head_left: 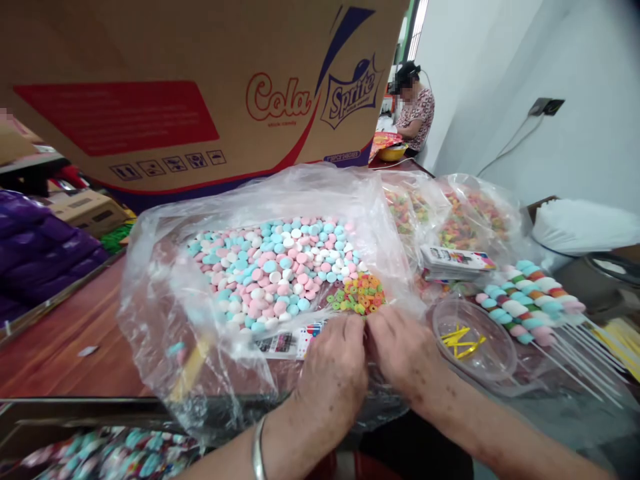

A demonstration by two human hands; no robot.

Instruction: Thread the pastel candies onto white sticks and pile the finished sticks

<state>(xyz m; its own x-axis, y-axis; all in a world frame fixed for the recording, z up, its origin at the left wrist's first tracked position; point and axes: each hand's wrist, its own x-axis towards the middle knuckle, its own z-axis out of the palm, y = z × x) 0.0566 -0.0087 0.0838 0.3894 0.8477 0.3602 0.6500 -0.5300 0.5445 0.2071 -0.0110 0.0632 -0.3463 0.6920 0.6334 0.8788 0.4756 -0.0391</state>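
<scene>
- Reddish-brown wooden worktop [60, 347]: lies beneath the crumpled clear plastic bag [357, 193], whose loose film hangs over the near edge; a forearm snagging that film could drag the bag and spill its contents.
- Big brown cardboard carton with red and navy print [175, 53]: stands just beyond the bag.
- Pink, white and pale-blue round candies [270, 273]: heaped loose across the bag's middle; a sharp tug could scatter them.
- Left hand [335, 363] and right hand [407, 350]: side by side at the bag's near edge, fingers curled inward, barely open; the fingertips are hidden, so whether they grip anything I cannot tell.
- White sticks threaded with candies [533, 303]: right of the bag; a stray right elbow could knock them.
- Shallow round clear plastic tub [440, 320]: right of the bag, near the right forearm, which could tip it, losing the shiny yellow ties [463, 342] inside.
- Small yellow, orange and green ring candies [357, 293]: in the bag's near right part, just past the fingers; a careless knuckle could mix them into the round ones.
</scene>
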